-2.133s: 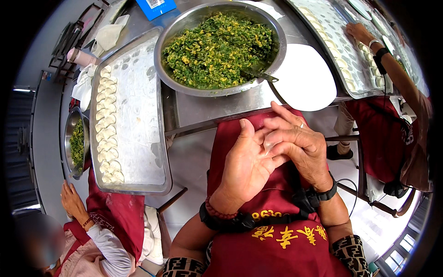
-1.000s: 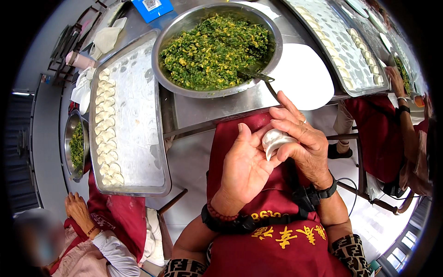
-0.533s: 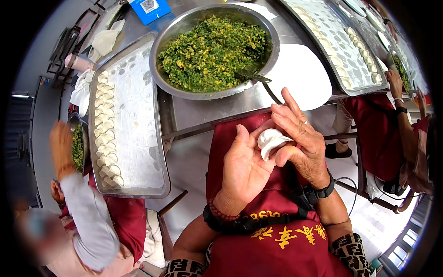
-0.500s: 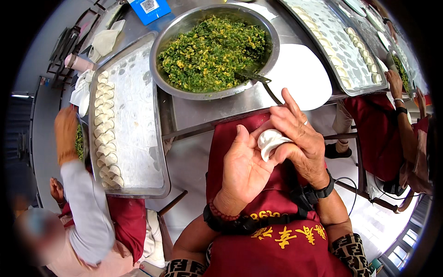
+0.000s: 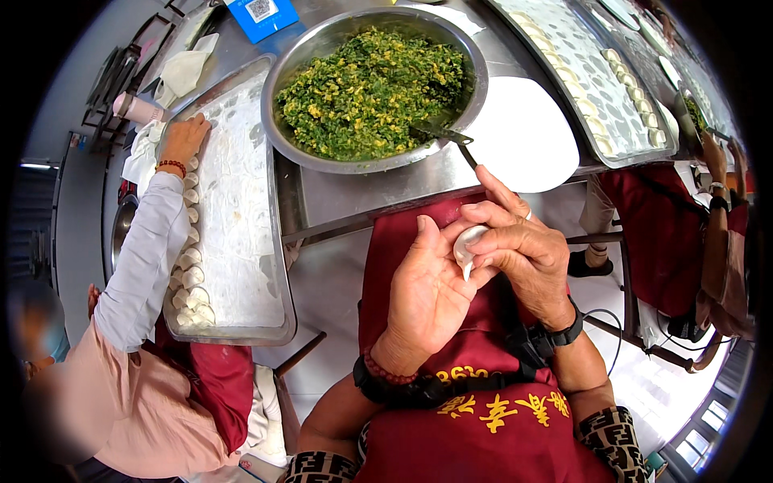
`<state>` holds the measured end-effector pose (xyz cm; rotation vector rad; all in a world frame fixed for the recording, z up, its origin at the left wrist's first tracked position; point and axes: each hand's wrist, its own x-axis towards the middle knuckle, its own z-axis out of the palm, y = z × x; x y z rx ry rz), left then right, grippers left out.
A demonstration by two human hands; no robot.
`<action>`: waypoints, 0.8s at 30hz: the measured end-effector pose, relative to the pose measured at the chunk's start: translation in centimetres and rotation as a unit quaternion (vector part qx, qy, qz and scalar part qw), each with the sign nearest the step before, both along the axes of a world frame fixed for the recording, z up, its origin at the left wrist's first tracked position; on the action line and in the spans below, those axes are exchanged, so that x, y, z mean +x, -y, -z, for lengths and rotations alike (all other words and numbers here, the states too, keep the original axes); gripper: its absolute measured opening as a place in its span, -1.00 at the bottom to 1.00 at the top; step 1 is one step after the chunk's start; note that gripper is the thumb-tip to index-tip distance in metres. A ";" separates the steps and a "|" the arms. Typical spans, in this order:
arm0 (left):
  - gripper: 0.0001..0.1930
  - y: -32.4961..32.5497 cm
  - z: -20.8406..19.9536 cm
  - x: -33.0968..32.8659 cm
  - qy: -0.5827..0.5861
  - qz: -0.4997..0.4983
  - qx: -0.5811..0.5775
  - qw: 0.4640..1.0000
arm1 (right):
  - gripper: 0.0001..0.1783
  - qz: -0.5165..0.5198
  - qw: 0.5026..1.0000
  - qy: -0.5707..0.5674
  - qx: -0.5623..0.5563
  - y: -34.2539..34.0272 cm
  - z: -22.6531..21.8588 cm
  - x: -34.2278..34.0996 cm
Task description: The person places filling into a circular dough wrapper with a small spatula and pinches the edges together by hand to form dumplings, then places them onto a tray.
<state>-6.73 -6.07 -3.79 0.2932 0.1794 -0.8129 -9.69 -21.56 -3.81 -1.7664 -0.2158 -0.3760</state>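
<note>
A white dumpling (image 5: 465,246) lies on the fingers of my left hand (image 5: 427,298), which is palm up with the thumb raised and cradles it from below. My right hand (image 5: 527,253) pinches the dumpling's edge between thumb and fingers, with the forefinger pointing up and away. A thin tip of dough sticks out toward me. Beyond my hands stands a steel bowl (image 5: 274,133) heaped with chopped green and yellow filling (image 5: 366,92). The handle of a metal spoon or spatula (image 5: 455,137) leans out over its near right rim.
A metal tray (image 5: 241,266) on the left carries a row of dumplings (image 5: 192,278); a co-worker's hand (image 5: 183,141) reaches over it. A white round board (image 5: 527,137) lies right of the bowl. Another dumpling tray (image 5: 568,48) lies farther right. A blue card (image 5: 262,16) is behind.
My right fingers have shifted along the dumpling, which now looks narrower and more turned, its tip toward me. At left, the co-worker's hand has moved to the tray's far end.
</note>
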 end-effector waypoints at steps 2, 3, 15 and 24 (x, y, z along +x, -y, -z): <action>-0.33 -0.1 0.2 0.0 0.012 0.011 -0.011 1.000 | -0.81 -0.003 1.000 0.001 -0.015 0.1 0.2 0.0; -0.33 -0.2 0.3 0.1 0.018 0.017 -0.017 1.000 | -0.81 -0.001 1.000 -0.001 -0.019 0.2 0.3 -0.1; -0.32 -1.4 -0.9 1.4 0.035 0.097 0.056 0.993 | -0.80 -0.121 0.976 -0.036 -0.179 1.1 -1.2 0.3; -0.30 -1.8 0.9 1.1 0.055 0.136 0.051 0.988 | -0.83 -0.175 0.960 -0.010 -0.220 0.9 -1.4 0.3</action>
